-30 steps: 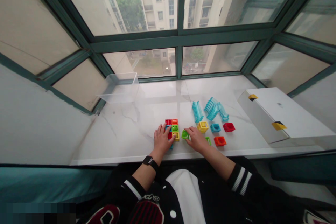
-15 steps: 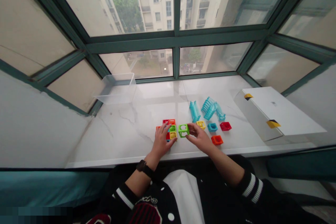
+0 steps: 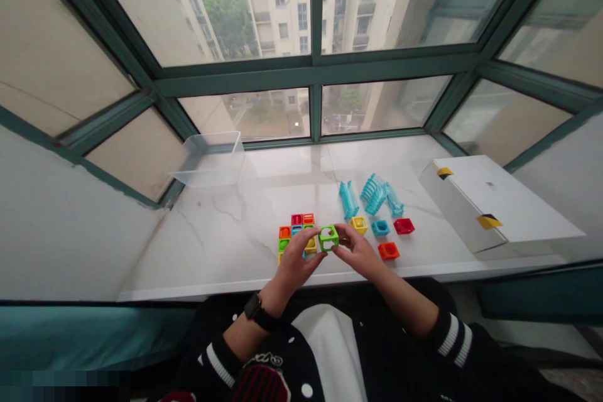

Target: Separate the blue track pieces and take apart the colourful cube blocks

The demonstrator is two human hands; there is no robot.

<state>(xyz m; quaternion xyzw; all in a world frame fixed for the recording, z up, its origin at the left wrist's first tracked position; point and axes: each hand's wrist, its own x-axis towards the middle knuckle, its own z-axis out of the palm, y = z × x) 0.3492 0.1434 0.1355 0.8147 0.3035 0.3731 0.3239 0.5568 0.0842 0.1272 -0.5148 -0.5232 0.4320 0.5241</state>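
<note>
A green hollow cube block (image 3: 328, 238) with round openings is held up off the counter between my two hands. My right hand (image 3: 360, 251) grips its right side between thumb and fingers. From the left, my left hand (image 3: 296, 260) has its fingertips and thumb at the block's left edge. Partly behind the left hand stands a group of joined cube blocks (image 3: 285, 232) in red, orange, blue, green and yellow; the hand hides some of them. Just past the right fingers sits a loose yellow block (image 3: 358, 224).
On the right are loose blocks: blue (image 3: 380, 228), red (image 3: 404, 226) and orange (image 3: 389, 251). Behind them lie clear blue track pieces (image 3: 374, 193). A clear plastic bin (image 3: 211, 169) stands back left, a white box (image 3: 504, 201) at right. Windows border the marble counter (image 3: 198, 245).
My left hand has moved right, off the joined blocks and onto the green block's left side. More of the joined blocks' left part shows. The green block has shifted only slightly.
</note>
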